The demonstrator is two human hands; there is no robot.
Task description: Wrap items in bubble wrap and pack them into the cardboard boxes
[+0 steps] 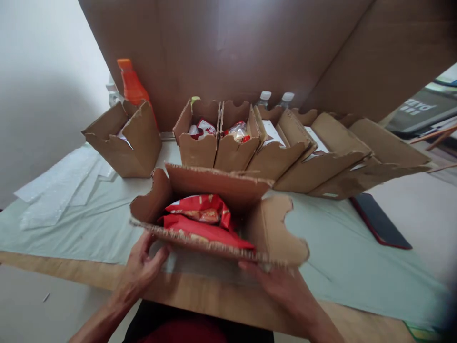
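Note:
An open cardboard box is near the table's front edge, its long side across my view. Red snack packets lie inside it. My left hand grips the box's lower left part, thumb on the near side and fingers partly hidden beneath. At the lower right, my right hand holds the same box, its fingers mostly hidden under the near wall.
Behind stands a row of cardboard boxes holding packets and white items, with another box at left. An orange bottle, clear bottles, bubble wrap and a dark flat object surround them.

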